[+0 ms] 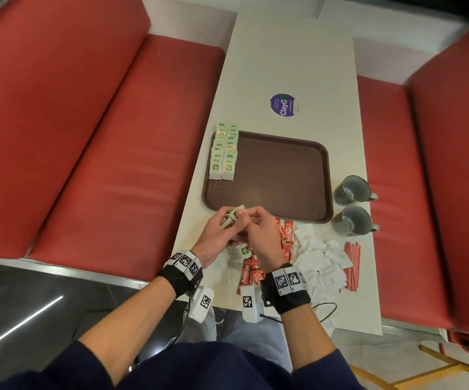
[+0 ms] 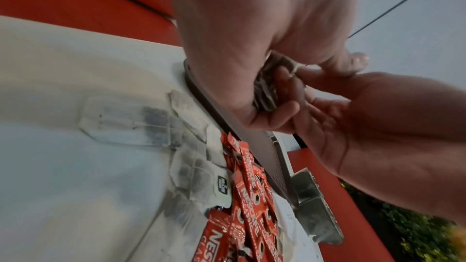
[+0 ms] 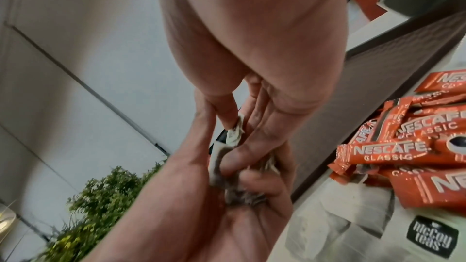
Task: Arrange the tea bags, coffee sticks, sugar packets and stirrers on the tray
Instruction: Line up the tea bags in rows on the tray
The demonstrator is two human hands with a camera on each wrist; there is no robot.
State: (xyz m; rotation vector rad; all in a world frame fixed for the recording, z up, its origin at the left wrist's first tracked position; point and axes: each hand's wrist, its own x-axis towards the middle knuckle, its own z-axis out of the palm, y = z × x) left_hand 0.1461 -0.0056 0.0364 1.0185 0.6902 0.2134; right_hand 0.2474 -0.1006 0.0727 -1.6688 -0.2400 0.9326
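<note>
Just in front of the brown tray (image 1: 269, 178), my left hand (image 1: 222, 225) grips a small bundle of tea bags (image 1: 231, 218). My right hand (image 1: 251, 218) pinches the top tea bag (image 3: 235, 133) of that bundle between thumb and finger. Two rows of tea bags (image 1: 224, 150) lie along the tray's left side. On the table in front of the tray lie loose tea bags (image 1: 234, 263), red coffee sticks (image 1: 251, 273), white sugar packets (image 1: 321, 260) and red-striped stirrers (image 1: 352, 266). In the left wrist view the curled fingers wrap the bundle (image 2: 266, 95).
Two grey mugs (image 1: 352, 190) (image 1: 352, 220) stand right of the tray. A round blue sticker (image 1: 283, 105) is on the white table (image 1: 283, 57) beyond it. Red bench seats (image 1: 101, 136) flank the table on both sides.
</note>
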